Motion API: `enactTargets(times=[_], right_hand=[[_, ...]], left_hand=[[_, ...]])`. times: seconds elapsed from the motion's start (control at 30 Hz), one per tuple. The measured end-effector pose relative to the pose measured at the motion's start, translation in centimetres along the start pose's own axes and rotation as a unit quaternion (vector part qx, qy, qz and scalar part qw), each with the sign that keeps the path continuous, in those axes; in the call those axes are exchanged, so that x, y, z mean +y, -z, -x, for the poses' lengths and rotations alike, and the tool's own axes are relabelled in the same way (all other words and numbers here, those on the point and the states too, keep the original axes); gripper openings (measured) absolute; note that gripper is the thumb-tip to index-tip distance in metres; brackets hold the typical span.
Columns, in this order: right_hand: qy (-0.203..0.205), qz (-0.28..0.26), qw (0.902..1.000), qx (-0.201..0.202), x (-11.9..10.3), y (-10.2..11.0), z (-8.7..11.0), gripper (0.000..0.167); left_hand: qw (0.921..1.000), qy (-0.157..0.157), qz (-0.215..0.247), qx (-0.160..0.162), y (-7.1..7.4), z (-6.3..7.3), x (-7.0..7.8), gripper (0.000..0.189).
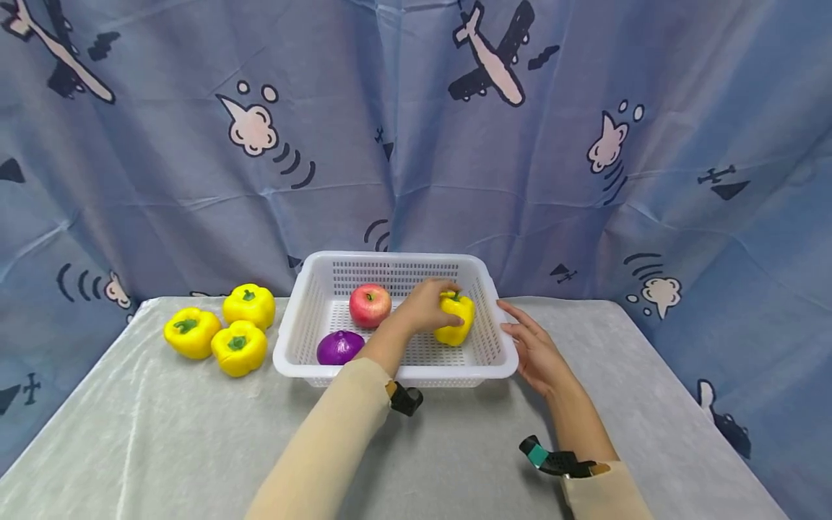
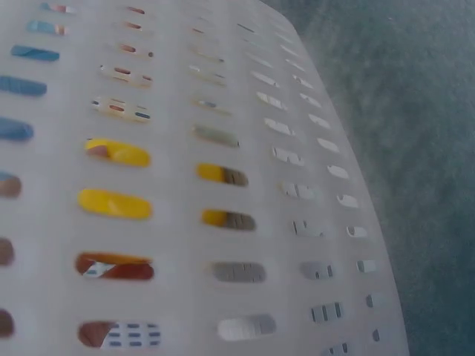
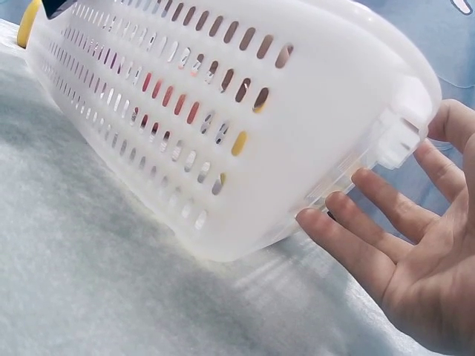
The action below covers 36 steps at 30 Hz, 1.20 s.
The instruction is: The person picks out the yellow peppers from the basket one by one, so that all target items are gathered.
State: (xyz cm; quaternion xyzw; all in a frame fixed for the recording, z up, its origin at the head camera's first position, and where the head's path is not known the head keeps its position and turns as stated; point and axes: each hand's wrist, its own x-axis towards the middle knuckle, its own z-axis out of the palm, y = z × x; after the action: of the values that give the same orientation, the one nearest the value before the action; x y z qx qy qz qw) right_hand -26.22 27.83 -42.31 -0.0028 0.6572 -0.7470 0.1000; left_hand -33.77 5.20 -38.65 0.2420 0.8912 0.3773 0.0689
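My left hand (image 1: 425,307) reaches into a white slotted plastic basket (image 1: 390,371) and grips a yellow bell pepper (image 1: 457,321) with a green stem near the right end. Whether this pepper rests on the basket floor, I cannot tell. Left of it in the basket lie a red apple (image 1: 370,305) and a purple onion (image 1: 338,348), the latter partly behind my forearm. Fingers extended, my right hand (image 3: 423,237) touches the basket's right end from outside. Only the slotted basket wall (image 2: 178,245) fills the left wrist view, with yellow showing through; the hand is mostly hidden there.
On the table left of the basket sit three more yellow bell peppers, one at the back (image 1: 250,306), one at the left (image 1: 192,333) and one in front (image 1: 239,349). A blue curtain (image 1: 416,144) with printed planes hangs behind the grey-white tablecloth (image 1: 162,448).
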Motion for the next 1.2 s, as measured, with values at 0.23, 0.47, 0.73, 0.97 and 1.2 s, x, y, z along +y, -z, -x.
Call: enactTargets(times=[0.23, 0.47, 0.73, 0.97, 1.2], right_hand=[[0.005, -0.003, 1.0000, 0.000, 0.17, 0.27, 0.17, 0.059], [0.003, -0.001, 1.0000, 0.000, 0.29, 0.14, 0.02, 0.058], [0.002, -0.002, 1.0000, 0.000, 0.17, 0.19, 0.06, 0.060], [0.005, -0.007, 1.0000, -0.003, 0.04, 0.14, 0.03, 0.059], [-0.002, -0.006, 1.0000, 0.000, -0.09, 0.01, 0.07, 0.058]], left_hand=[[0.9999, 0.000, 0.006, -0.008, -0.25, 0.01, 0.48, 0.050], [1.0000, 0.008, 0.002, -0.004, -0.26, 0.24, 0.49, 0.047], [0.9998, 0.015, 0.002, 0.011, -0.12, 0.21, 0.42, 0.041], [0.9998, 0.018, -0.004, 0.013, 0.00, 0.26, 0.41, 0.041], [0.9997, 0.015, -0.010, 0.018, 0.02, 0.28, 0.41, 0.058]])
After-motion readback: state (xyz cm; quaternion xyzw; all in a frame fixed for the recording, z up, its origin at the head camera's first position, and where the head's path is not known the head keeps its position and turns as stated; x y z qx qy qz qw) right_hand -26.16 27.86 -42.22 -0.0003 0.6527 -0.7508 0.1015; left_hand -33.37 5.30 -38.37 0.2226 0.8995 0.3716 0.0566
